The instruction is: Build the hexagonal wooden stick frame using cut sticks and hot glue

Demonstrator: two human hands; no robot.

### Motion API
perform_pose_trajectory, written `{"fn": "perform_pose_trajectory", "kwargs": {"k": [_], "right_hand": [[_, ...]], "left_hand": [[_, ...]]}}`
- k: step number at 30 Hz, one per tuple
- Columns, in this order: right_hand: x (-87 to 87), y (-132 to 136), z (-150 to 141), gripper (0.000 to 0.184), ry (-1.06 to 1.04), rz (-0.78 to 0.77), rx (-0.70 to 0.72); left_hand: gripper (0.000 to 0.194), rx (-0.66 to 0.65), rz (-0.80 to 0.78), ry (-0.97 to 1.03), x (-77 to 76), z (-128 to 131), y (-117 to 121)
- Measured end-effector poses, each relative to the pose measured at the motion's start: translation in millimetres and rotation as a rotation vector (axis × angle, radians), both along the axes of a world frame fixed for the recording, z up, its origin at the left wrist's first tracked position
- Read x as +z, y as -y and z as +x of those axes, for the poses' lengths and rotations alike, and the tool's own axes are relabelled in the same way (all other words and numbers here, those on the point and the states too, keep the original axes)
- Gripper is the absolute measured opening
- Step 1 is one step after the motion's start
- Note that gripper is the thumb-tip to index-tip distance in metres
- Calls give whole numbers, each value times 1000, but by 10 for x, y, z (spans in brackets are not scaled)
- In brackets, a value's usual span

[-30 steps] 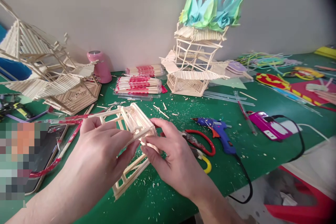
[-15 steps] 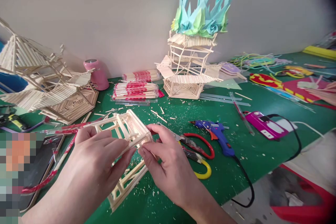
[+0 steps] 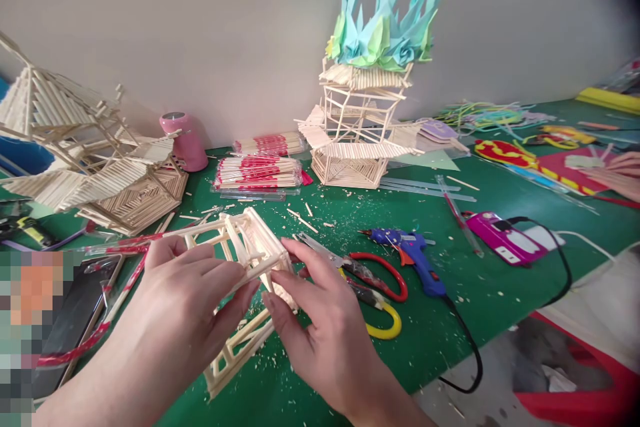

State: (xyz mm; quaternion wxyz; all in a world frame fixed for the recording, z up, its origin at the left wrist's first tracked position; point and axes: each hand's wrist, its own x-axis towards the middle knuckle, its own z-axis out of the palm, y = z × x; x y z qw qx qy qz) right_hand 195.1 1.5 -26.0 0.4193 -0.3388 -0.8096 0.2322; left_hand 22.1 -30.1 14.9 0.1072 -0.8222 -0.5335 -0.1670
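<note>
Low over the table I hold a small open frame of pale wooden sticks [image 3: 264, 240], tilted, with crossbars between its long sides. My left hand [image 3: 185, 300] pinches one of its bars between thumb and fingers. At the frame's right corner, my right hand [image 3: 320, 327] has its fingertips curled against the sticks, thumb just below them. My fingers cover part of both gripped edges. Just beyond my right hand lie scissors [image 3: 385, 330] with one red and one yellow handle. A blue hot glue gun [image 3: 423, 267] rests to their right.
Behind stand a stick pavilion [image 3: 360, 150] topped with folded blue paper and another stick building [image 3: 135, 197] at left. Bundled sticks [image 3: 257, 173] and a pink cylinder [image 3: 185, 143] sit between. A phone-like dark slab [image 3: 85, 313] is left; a magenta device [image 3: 505, 240] right. Another person's hand [image 3: 620, 170] shows far right.
My right thumb has dropped slightly, widening the gap to the fingers above it. The frame has shifted only a little, and my left hand keeps its grip.
</note>
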Motion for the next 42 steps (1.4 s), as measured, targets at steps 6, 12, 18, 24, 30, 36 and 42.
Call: {"fn": "perform_pose_trajectory", "kwargs": {"k": [6, 12, 18, 24, 30, 36, 42], "right_hand": [[51, -75, 149, 12, -139, 39, -129], [210, -453, 128, 21, -82, -8, 119], [383, -741, -79, 10, 84, 128, 308], [467, -863, -183, 6, 119, 88, 396], [360, -901, -171, 15, 11, -152, 250], [214, -947, -180, 23, -128, -357, 161], [231, -933, -230, 29, -141, -438, 139]], "left_hand": [[43, -78, -9, 33, 62, -55, -125], [37, -205, 28, 99, 119, -124, -356], [43, -135, 182, 37, 209, -127, -569], [58, -65, 268, -105, 370, -168, -801], [36, 261, 393, 212, 425, -340, -514], [25, 148, 197, 524, -228, -293, 14], [53, 148, 245, 384, -539, -156, 63]]}}
